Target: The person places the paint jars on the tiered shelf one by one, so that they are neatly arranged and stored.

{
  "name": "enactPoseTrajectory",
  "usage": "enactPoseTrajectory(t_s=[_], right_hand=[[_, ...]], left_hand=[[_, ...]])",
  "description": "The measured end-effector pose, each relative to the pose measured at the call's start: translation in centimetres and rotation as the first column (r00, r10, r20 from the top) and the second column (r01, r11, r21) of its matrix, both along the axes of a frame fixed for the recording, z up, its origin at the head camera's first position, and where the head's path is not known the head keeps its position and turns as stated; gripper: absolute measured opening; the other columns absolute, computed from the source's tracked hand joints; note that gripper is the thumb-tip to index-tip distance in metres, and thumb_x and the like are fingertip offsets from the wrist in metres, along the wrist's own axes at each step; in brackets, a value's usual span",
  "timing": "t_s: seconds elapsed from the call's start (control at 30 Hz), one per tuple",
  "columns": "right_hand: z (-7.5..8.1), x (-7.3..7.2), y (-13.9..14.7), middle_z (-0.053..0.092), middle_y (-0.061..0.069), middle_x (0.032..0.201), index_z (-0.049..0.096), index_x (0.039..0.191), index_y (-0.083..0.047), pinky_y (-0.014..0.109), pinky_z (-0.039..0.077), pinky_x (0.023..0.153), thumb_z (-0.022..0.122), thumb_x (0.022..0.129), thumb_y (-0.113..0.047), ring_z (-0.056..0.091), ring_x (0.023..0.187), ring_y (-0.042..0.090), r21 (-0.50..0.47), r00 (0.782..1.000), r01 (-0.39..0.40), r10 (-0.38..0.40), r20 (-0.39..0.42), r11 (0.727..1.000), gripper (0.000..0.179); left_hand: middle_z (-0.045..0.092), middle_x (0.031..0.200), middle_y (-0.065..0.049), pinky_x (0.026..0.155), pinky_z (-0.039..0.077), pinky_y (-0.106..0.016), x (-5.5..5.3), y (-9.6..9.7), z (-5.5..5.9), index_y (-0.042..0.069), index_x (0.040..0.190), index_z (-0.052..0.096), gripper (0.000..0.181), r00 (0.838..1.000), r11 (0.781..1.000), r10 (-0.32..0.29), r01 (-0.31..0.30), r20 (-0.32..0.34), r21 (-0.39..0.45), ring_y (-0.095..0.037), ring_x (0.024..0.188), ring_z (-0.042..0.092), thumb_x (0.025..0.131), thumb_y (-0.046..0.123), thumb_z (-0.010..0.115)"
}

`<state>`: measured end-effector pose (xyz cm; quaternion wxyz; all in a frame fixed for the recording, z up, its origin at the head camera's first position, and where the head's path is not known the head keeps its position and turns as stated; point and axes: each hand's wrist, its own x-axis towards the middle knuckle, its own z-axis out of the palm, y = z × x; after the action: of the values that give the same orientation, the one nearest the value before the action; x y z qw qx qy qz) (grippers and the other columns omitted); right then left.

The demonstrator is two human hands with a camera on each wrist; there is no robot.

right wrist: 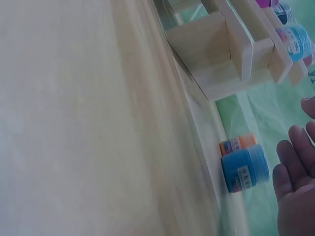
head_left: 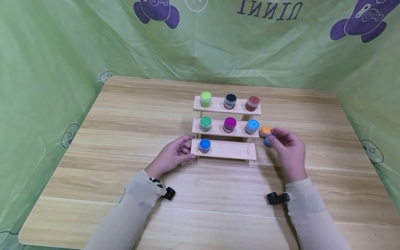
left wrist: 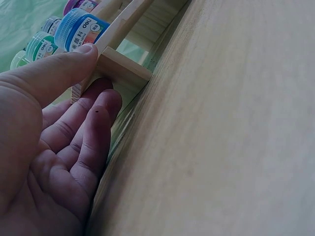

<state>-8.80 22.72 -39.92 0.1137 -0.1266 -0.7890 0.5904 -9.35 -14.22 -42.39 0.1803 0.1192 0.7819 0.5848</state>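
Observation:
A three-tier wooden display rack (head_left: 229, 149) stands on the table. My left hand (head_left: 173, 152) pinches the left end of its lowest tier; in the left wrist view, the thumb (left wrist: 74, 64) lies at the board's edge with the fingers curled beneath. A blue paint jar (head_left: 204, 146) sits on that tier near this hand. Right of the rack, an orange-lidded paint jar (head_left: 265, 131) and a blue paint jar (right wrist: 244, 169) stand close together on the table. My right hand (head_left: 290, 152) is beside these two, its thumb overlapping the blue one in the head view; the right wrist view shows its fingers apart from the jar.
On the middle tier are a green jar (head_left: 205, 123), a purple jar (head_left: 229, 124) and a light blue jar (head_left: 251, 126). The top tier bears a lime jar (head_left: 206, 99), a black jar (head_left: 230, 101) and a brown-red jar (head_left: 252, 103). Green cloth (head_left: 193, 52) hangs behind the wooden table (head_left: 212, 208).

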Motion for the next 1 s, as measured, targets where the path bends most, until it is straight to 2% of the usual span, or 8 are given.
enactPoseTrajectory(t_s=[0.3,0.43,0.67,0.83,1.0], right_hand=[[-0.7,-0.9,1.2,0.068,0.003,0.118,0.066,0.124,-0.004,0.012,0.049,0.085,0.076,0.091,-0.011,0.062,0.103,0.009,-0.042,0.998,0.011,-0.008,0.065,0.999,0.036],[-0.7,-1.0,1.6,0.067,0.001,0.121,0.065,0.127,-0.006,0.01,0.048,0.086,0.074,0.093,-0.017,0.061,0.106,0.009,-0.007,0.996,-0.012,0.012,0.086,1.0,0.037],[-1.0,-1.1,2.5,0.065,0.0,0.122,0.062,0.131,-0.004,0.009,0.048,0.086,0.072,0.095,-0.019,0.059,0.109,0.008,-0.028,0.988,-0.056,0.059,0.146,0.998,0.04],[-1.2,-1.0,2.9,0.061,0.0,0.126,0.058,0.136,-0.004,0.008,0.047,0.086,0.069,0.097,-0.022,0.056,0.109,0.006,0.022,0.974,-0.1,0.093,0.208,0.995,0.044],[-1.4,-1.1,3.0,0.06,0.002,0.125,0.057,0.137,-0.003,0.009,0.047,0.085,0.068,0.098,-0.023,0.055,0.106,0.005,0.056,0.968,-0.124,0.109,0.225,0.991,0.046]], left_hand=[[0.065,0.111,-0.011,0.073,0.057,-0.026,0.1,0.0,0.1,0.007,0.146,0.047,0.067,1.0,1.0,0.009,-0.009,0.004,-0.008,-0.022,0.093,0.063,0.087,0.003,0.078],[0.065,0.111,-0.011,0.074,0.057,-0.026,0.1,0.0,0.2,0.007,0.146,0.047,0.067,1.0,1.0,0.009,-0.009,0.002,-0.011,-0.021,0.094,0.063,0.087,0.003,0.078],[0.065,0.113,-0.012,0.076,0.057,-0.026,0.1,0.1,0.2,0.006,0.147,0.046,0.068,1.0,1.0,-0.001,0.001,0.003,-0.006,-0.02,0.095,0.063,0.087,0.003,0.078],[0.065,0.112,-0.011,0.075,0.057,-0.026,0.0,0.1,0.2,0.006,0.147,0.046,0.067,1.0,1.0,0.004,-0.004,0.006,-0.009,-0.021,0.095,0.063,0.087,0.004,0.078],[0.065,0.112,-0.012,0.075,0.057,-0.026,0.0,0.1,0.2,0.006,0.147,0.046,0.068,1.0,1.0,0.005,-0.005,0.005,-0.005,-0.021,0.095,0.063,0.087,0.004,0.078]])
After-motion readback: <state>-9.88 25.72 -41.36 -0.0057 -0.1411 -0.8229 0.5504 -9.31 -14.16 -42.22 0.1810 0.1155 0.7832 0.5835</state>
